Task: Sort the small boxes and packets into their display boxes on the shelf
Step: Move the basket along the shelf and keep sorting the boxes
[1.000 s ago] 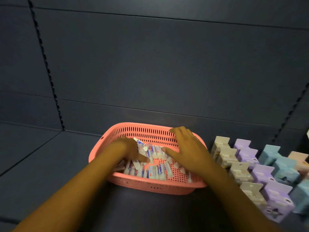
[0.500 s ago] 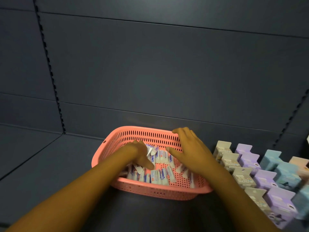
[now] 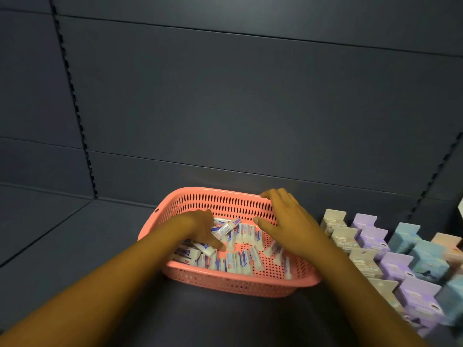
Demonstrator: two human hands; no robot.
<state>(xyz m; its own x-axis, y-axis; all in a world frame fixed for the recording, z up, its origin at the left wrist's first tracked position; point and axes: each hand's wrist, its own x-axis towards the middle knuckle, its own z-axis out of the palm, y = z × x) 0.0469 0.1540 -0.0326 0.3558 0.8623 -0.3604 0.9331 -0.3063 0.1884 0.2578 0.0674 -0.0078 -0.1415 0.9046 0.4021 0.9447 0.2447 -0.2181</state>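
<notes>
A pink perforated basket stands on the dark shelf and holds several small white-and-blue boxes and packets, lying loose. My left hand reaches into the basket's left half, fingers spread and pressed down among the packets, with a tilted small box just beside the fingertips. I see nothing clasped in it. My right hand hovers palm down over the basket's right rear corner, fingers apart and holding nothing.
Right of the basket stand rows of pastel cartons: beige, purple, blue and peach. The grey shelf floor stretches to the left, and the back panel rises close behind the basket.
My left hand has pushed further right and down among the packets. My right hand has stayed over the basket's right side. The view has tilted slightly.
</notes>
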